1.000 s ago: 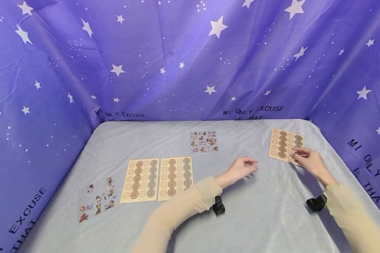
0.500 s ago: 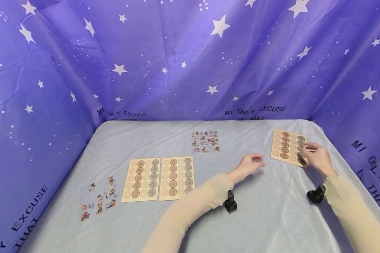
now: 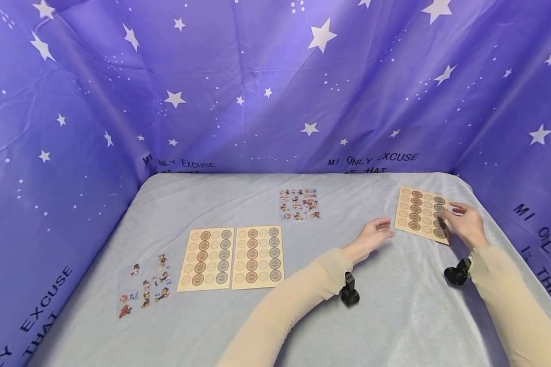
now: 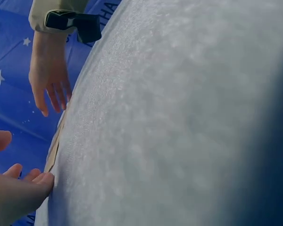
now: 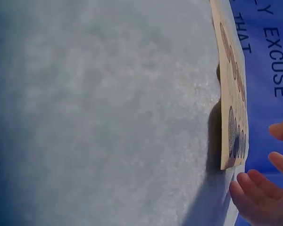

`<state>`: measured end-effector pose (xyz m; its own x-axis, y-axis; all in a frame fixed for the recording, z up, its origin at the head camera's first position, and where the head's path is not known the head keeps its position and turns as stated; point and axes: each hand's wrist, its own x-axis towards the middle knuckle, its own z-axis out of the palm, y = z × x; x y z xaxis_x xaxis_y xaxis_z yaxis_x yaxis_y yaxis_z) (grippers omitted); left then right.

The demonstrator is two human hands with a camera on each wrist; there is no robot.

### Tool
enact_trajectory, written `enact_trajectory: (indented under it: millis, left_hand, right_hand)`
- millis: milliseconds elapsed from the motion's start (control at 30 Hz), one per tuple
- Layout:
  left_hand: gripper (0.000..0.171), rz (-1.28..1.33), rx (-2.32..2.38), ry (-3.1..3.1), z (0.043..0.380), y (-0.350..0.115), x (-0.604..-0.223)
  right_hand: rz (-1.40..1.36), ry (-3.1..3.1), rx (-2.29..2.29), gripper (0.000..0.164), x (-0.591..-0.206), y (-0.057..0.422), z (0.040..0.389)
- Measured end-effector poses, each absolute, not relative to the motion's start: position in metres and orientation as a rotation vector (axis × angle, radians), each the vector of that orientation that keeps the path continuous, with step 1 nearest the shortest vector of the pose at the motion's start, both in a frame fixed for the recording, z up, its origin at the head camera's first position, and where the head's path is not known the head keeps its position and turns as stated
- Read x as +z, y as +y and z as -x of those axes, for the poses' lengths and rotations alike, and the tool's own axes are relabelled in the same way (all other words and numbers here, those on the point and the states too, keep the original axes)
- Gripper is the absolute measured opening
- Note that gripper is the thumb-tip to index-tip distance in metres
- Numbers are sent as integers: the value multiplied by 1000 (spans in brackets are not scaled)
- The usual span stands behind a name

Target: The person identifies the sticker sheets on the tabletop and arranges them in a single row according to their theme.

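Observation:
A tan sheet of round stickers [image 3: 421, 210] lies at the far right of the table, with columns of brown, pale and dark circles. Beside its right edge is my right hand [image 3: 467, 224], thumb and fingers spread apart around nothing. In the right wrist view, the fingers [image 5: 257, 195] stay just off the sheet [image 5: 233, 103], whose near edge casts a shadow on the cloth. My left hand [image 3: 371, 237] reaches toward the sheet's left side with loosely extended fingers and holds nothing. Its thumb and fingertips also show low in the left wrist view.
Two similar sticker sheets, one [image 3: 205, 259] left and one [image 3: 258, 257] right, lie side by side left of centre. A clear cartoon sticker sheet [image 3: 299, 204] lies at the back, another [image 3: 144, 285] at front left. Starry purple curtains [image 3: 275, 76] border the grey cloth [image 3: 385, 316].
My right hand has moved off the sheet's face to its right edge. The left hand has shifted right, closer to the sheet, and its fingers have straightened.

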<state>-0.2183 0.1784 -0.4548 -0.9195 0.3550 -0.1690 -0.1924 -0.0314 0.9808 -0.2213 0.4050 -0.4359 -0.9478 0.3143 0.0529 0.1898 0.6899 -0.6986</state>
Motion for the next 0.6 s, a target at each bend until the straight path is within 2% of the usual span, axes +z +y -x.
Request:
enact_trajectory:
  millis: [333, 600]
  left_hand:
    - [48, -99, 2038, 1737, 229, 192, -459]
    - [55, -89, 2022, 1724, 231, 202, -458]
  right_hand:
    - [491, -2649, 1252, 56, -437, 407, 224]
    - [503, -2521, 1599, 62, -440, 414, 228]
